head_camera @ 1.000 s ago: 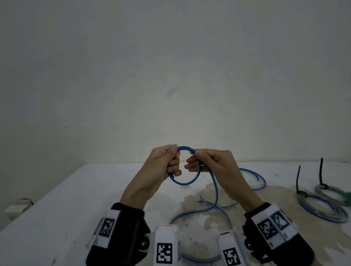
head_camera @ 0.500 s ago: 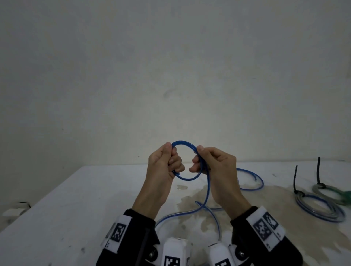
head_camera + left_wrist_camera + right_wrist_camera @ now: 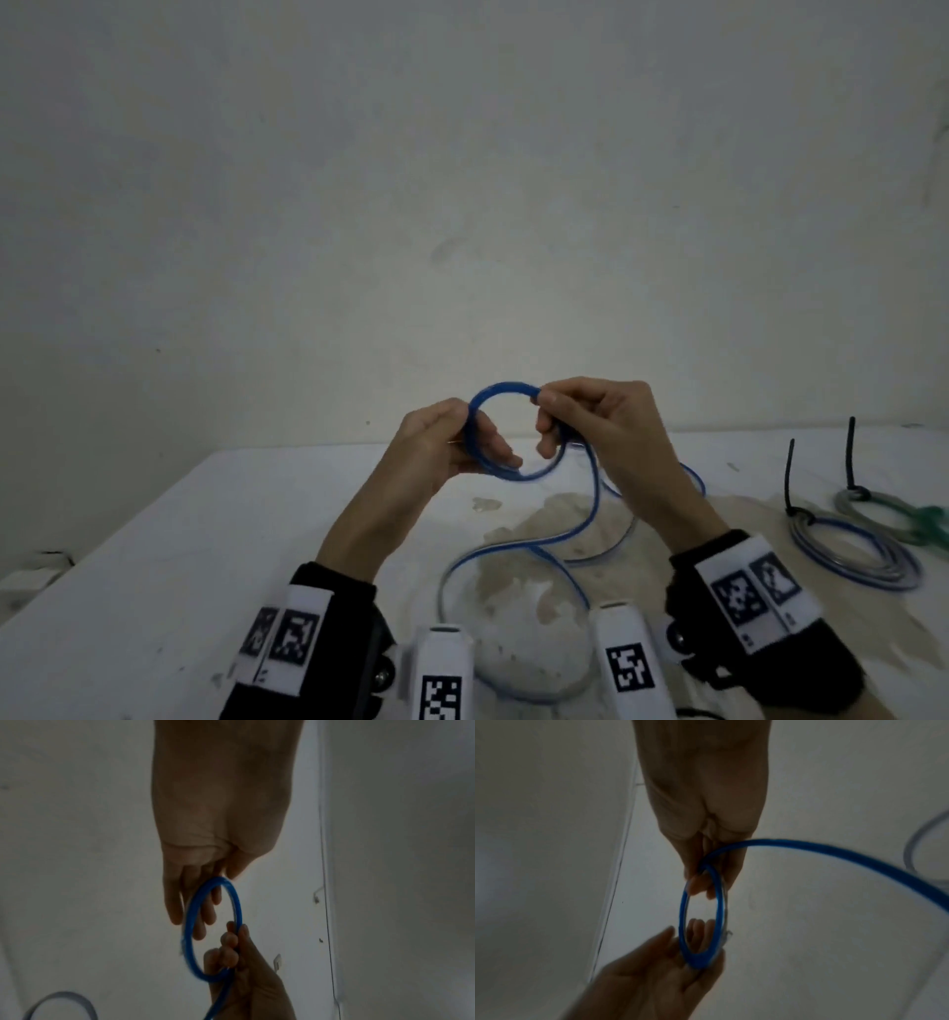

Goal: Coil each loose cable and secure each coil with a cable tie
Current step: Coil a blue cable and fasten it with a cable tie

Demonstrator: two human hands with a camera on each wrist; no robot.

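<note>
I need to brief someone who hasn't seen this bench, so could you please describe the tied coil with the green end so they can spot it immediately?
Start at the white table and follow its right edge. Two tied coils lie there side by side; the green-ended coil is the one farther back and right, nearest the picture's edge. Unlike the blue-and-grey coil beside it, it is grey with a green piece at its right end.

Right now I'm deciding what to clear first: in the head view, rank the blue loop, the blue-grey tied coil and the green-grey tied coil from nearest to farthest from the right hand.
1. Blue loop: held in the right hand.
2. Blue-grey tied coil: on the table, to its right.
3. Green-grey tied coil: farther right, near the frame edge.
</note>
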